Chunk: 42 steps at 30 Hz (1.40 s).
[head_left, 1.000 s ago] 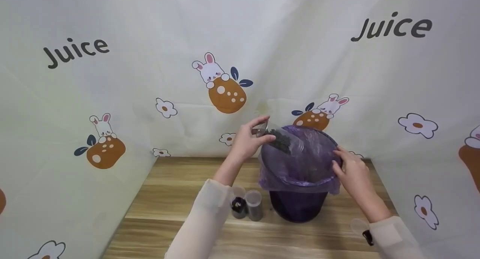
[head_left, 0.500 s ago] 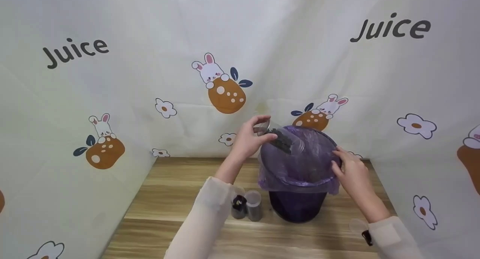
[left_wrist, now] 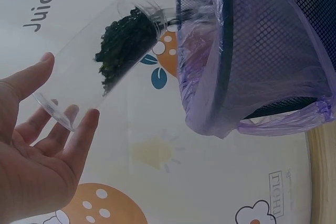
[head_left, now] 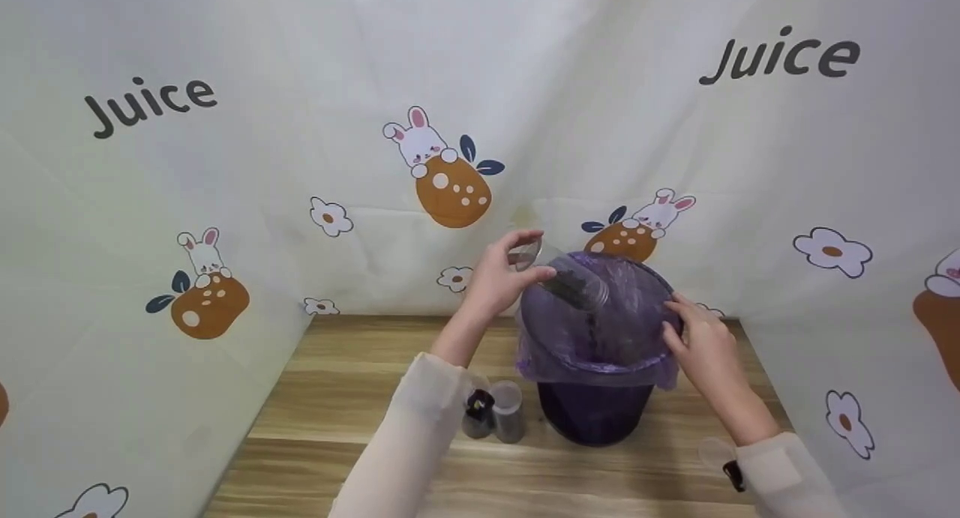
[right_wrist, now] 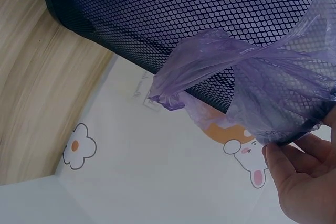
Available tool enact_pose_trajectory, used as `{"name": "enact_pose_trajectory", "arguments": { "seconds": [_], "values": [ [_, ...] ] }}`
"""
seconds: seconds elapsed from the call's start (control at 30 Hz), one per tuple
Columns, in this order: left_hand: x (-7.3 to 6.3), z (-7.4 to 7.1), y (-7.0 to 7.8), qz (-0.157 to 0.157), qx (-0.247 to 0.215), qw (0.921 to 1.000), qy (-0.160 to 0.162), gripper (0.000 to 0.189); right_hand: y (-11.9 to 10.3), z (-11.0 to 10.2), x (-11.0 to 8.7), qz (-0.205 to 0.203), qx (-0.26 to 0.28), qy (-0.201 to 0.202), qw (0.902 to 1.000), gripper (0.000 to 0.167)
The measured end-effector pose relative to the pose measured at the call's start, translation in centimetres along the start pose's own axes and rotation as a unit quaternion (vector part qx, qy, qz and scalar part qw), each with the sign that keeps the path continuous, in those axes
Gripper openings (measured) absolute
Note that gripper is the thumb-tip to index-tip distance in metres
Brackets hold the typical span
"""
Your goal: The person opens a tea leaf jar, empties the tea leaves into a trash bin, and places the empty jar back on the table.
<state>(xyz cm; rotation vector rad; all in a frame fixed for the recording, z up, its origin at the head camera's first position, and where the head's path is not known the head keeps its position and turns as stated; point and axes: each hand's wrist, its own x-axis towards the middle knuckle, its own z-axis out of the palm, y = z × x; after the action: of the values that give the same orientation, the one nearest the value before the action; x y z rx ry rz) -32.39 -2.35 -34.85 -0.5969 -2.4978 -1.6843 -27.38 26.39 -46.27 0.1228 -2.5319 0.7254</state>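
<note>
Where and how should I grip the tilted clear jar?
Probably grip the jar by its base, from the left, as the left hand does: the jar's mouth tilts down toward the bin, leaving the raised base clear of spilling dark pieces.

From where I stand, ambient light is moderate and diffuse: the drape (head_left: 480, 46) beyond the hands reads brightest, while soft shade covers the tabletop (head_left: 679, 428) beneath the right hand (head_left: 707, 342). Small highlights mark the purple liner (head_left: 615, 368) between the hands and the clear jar (left_wrist: 79, 61) at the left hand (left_wrist: 37, 161). Both wrist views appear greyish; in the left, dark grains (left_wrist: 181, 19) leaving the jar's mouth show as motion-blurred streaks.
</note>
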Motion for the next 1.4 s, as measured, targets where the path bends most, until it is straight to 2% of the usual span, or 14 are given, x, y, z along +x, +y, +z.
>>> {"name": "enact_pose_trajectory", "arguments": {
  "seconds": [0.57, 0.93, 1.4],
  "values": [
    [0.11, 0.12, 0.10, -0.007, 0.005, 1.0000, 0.004, 0.058, 0.03, 0.09, -0.03, -0.007, 0.008, 0.010, 0.9999, 0.033],
    [0.01, 0.08, 0.04, 0.000, 0.013, 0.9999, 0.004, 0.058, 0.06, 0.16, -0.03, -0.007, 0.003, 0.011, 0.9999, 0.033],
    [0.10, 0.73, 0.09, -0.003, 0.020, 0.9998, -0.003, 0.058, 0.06, 0.15, -0.07, -0.006, 0.001, 0.010, 0.9999, 0.033]
  ]
}}
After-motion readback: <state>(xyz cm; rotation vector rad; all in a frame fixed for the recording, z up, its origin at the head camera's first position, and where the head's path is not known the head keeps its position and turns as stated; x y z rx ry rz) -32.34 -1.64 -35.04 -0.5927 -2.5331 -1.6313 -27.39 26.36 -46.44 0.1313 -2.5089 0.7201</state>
